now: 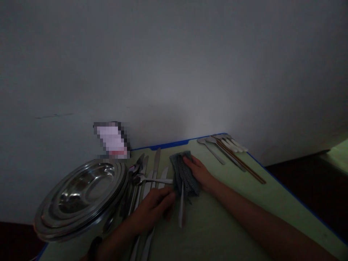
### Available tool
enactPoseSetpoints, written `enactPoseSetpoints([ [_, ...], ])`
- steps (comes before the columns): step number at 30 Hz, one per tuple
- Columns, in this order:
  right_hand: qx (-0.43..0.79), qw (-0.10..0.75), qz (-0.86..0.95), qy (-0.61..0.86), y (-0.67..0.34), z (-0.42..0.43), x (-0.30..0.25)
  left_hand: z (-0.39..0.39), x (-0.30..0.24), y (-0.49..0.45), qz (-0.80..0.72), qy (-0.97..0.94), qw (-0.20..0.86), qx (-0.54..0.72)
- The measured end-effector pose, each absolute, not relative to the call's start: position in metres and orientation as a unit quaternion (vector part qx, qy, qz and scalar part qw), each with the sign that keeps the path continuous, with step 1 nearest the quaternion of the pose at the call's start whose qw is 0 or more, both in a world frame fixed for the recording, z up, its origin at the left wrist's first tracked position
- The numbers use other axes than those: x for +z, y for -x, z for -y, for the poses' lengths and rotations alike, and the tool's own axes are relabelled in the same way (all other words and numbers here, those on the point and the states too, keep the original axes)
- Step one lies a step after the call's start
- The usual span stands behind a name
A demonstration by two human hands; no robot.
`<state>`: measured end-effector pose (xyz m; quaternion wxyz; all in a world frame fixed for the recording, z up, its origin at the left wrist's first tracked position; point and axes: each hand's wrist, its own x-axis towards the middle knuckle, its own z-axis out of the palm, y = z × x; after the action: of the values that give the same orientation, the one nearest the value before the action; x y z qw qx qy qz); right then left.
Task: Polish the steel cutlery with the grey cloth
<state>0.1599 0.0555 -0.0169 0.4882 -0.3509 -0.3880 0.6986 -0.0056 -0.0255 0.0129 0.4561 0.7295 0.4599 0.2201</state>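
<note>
My right hand (pixel 199 171) is closed around a folded grey-green cloth (pixel 178 170), thumb on top. Out of the cloth's lower side sticks a flat metal piece of cutlery (pixel 181 212); the cloth hides its other end, so its kind does not show. My left hand (pixel 156 204) is beside the cloth's left edge, its fingers loosely bent and apart, with nothing visible in them. Just beyond it, a metal fork or spoon (pixel 152 179) lies across several table knives (pixel 157 161).
Stacked oval metal dishes (pixel 54 215) stand at the left, with more cutlery alongside. A blurred-out phone-like object (pixel 111 139) leans on the wall. At the far right lie spoons (pixel 213 150), brown chopsticks (pixel 244 163) and white-handled cutlery (pixel 233 145). The green table (pixel 231 224) has blue edging.
</note>
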Motion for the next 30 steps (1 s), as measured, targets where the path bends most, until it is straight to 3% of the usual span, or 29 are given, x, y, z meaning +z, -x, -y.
enactPoseSetpoints([
  [7,0.684,0.543,0.325,0.363,-0.159,-0.059,-0.02,0.027,0.004,0.004,-0.467,-0.794,0.35,0.169],
  [30,0.714,0.49,0.325,0.381,-0.161,-0.062,-0.018,0.026,0.003,0.004,-0.459,-0.756,0.424,0.194],
])
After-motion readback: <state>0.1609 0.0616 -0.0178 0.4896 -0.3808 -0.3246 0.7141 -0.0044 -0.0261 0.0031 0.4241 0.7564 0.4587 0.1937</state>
